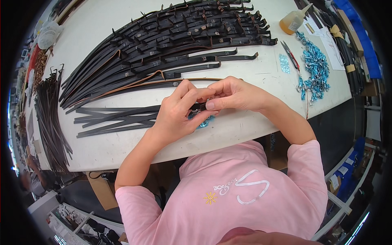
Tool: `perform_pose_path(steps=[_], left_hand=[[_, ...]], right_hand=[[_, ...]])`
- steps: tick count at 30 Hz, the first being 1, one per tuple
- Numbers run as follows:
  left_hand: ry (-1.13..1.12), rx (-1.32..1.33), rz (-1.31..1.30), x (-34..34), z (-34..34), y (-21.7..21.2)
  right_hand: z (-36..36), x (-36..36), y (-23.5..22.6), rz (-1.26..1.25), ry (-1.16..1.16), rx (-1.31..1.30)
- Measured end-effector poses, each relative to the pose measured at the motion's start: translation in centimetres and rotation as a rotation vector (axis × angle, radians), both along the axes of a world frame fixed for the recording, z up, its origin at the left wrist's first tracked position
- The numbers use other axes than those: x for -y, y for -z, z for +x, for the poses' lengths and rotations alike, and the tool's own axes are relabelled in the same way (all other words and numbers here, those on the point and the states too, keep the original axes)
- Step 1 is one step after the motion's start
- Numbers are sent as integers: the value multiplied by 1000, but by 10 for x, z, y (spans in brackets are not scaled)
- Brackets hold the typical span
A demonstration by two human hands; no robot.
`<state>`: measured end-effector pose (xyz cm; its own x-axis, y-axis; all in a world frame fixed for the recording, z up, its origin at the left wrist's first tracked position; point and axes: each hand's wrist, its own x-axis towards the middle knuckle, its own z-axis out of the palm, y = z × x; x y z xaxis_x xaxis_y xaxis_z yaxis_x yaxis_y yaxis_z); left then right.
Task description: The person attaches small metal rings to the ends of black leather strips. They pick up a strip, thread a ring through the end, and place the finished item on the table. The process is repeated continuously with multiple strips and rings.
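My left hand (177, 108) and my right hand (241, 96) meet near the table's front edge. Both are closed in a pinch around the end of a black strap (201, 107). A small metal buckle or clasp shows between the fingertips, partly hidden by them. Shiny blue plastic-wrapped hardware (204, 122) peeks out just below my fingers. Several flat black straps (118, 117) lie crossed to the left of my left hand, their ends running under it. Beyond my hands lies a brown-edged strap (143, 86).
Rows of black straps (163, 45) with folded ends cover the far table. A strap bundle (51, 114) hangs over the left edge. At right are snips (290, 55), a pile of blue-wrapped metal clasps (315, 67), a small blue packet (284, 63) and a bottle of amber liquid (292, 22).
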<state>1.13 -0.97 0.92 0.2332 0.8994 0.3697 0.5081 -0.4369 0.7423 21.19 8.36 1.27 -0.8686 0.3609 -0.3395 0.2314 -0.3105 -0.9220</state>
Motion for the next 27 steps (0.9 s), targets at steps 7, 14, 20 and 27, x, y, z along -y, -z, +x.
perform_pose_path(steps=[7, 14, 20, 27], left_hand=[[-89, -372, 16, 0, -27, -8], [-232, -329, -115, 10, -51, -22], [-93, -151, -248, 5, -11, -14], [-100, -172, -77, 1, -4, 3]], right_hand=[[9, -8, 4, 308, 60, 93], [12, -9, 5, 204, 135, 71], [5, -4, 7, 184, 79, 81], [4, 3, 16, 136, 96, 15]])
